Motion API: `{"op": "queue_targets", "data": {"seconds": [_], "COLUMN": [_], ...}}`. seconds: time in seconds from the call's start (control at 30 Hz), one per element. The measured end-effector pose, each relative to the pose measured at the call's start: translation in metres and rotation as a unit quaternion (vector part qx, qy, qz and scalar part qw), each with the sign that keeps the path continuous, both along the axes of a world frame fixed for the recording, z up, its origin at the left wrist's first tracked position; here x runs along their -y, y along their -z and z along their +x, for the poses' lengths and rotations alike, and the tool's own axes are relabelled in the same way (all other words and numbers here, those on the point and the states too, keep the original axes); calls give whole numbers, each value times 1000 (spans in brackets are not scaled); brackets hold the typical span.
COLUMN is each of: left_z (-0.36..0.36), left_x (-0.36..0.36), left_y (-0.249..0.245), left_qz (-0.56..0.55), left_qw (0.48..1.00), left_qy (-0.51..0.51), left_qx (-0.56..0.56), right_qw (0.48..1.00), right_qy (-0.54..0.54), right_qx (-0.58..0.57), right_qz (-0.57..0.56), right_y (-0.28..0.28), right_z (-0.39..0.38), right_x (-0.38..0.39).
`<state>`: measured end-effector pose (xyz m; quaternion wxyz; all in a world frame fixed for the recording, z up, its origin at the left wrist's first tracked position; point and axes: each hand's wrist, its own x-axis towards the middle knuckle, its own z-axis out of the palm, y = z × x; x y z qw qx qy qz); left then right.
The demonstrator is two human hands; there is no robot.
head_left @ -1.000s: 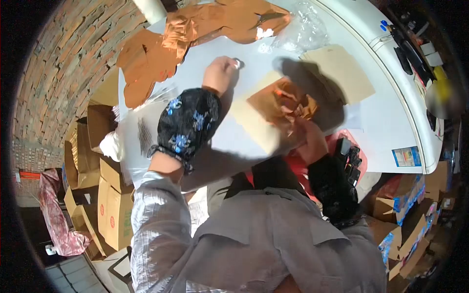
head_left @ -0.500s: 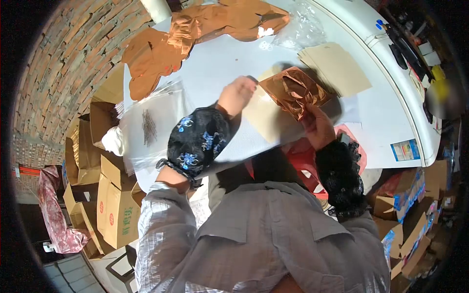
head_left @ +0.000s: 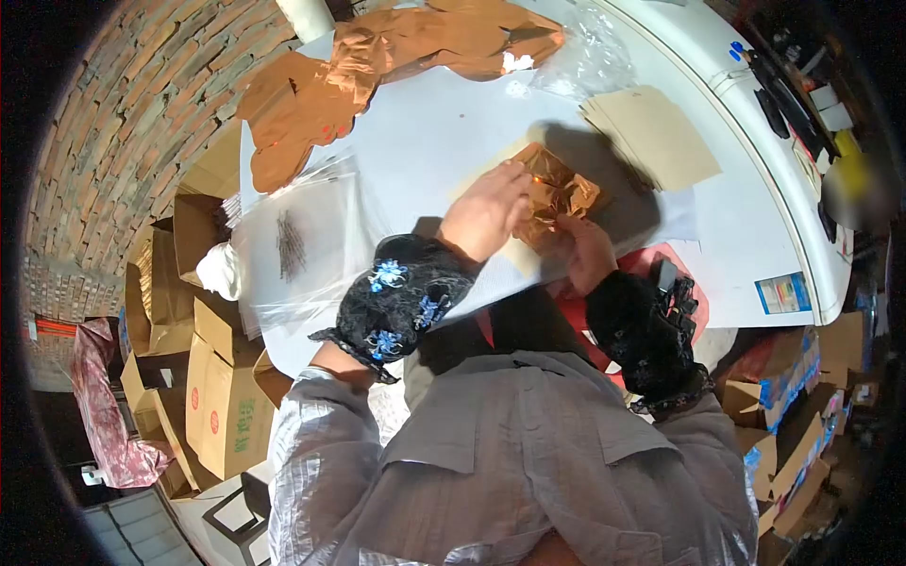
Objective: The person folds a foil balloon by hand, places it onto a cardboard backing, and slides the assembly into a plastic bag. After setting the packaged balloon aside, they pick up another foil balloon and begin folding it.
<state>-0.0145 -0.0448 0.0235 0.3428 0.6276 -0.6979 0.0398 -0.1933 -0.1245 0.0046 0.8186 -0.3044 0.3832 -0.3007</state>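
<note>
A crumpled, shiny copper-coloured foil sheet [head_left: 552,184] is between my two hands, above a beige card [head_left: 521,257] on the white table. My left hand [head_left: 486,212] is closed at the foil's left edge, with its fingertips partly hidden against it. The lower right edge of the foil is pinched by my right hand [head_left: 589,257]. Black lace sleeve covers are on both forearms, the left one showing blue flowers. A fanned stack of beige cards [head_left: 656,137] lies to the right of the foil.
More copper foil [head_left: 444,38] spreads along the table's far edge, beside a clear plastic bag [head_left: 590,52]. Clear plastic sleeves [head_left: 330,222] lie at the left with a bundle of thin brown pieces [head_left: 291,243] on them. Cardboard boxes [head_left: 222,401] stand at the left, and more at the right.
My left hand has moved right onto the foil's left edge. The foil has turned and shifted slightly left, with my right hand still pinching it.
</note>
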Motion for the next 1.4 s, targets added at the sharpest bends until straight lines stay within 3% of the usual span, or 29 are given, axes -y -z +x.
{"op": "queue_targets", "data": {"seconds": [0.17,0.63,0.67,0.7,0.77,0.8,0.87,0.93,1.03,1.13,1.23,1.33,1.4], "left_z": [-10,-12,-13,-13,-13,-14,-13,-10,-16,-20,-21,-18,-24], "left_x": [9,7,7,7,7,6,8,10,8,6,6,4,-1], "left_y": [22,30,30,29,29,25,28,35,28,22,26,24,9], "left_qz": [65,78,78,78,76,83,85,87,80,84,59,51,81], "left_qw": [994,993,993,993,992,992,991,990,995,996,998,998,996], "left_qy": [18,15,16,16,17,17,15,12,11,10,17,25,6], "left_qx": [91,93,89,93,99,91,101,110,60,37,-11,-22,22], "right_qw": [1000,1000,979,915,839,865,955,999,980,982,950,926,882], "right_qy": [6,12,-32,-73,-98,-85,-51,-5,-176,-164,-190,-212,-257], "right_qx": [8,-5,-74,-141,-186,-167,-95,16,-44,-91,-229,-271,-315], "right_qz": [-4,7,-186,-370,-502,-466,-277,45,-87,-29,-98,-156,-239], "right_y": [14,9,11,15,39,68,62,-7,24,17,-13,10,32], "right_z": [1,0,-5,-13,-19,-15,-14,-7,-24,-30,-31,-33,-36], "right_x": [2,0,0,1,8,18,19,5,33,37,32,46,62]}}
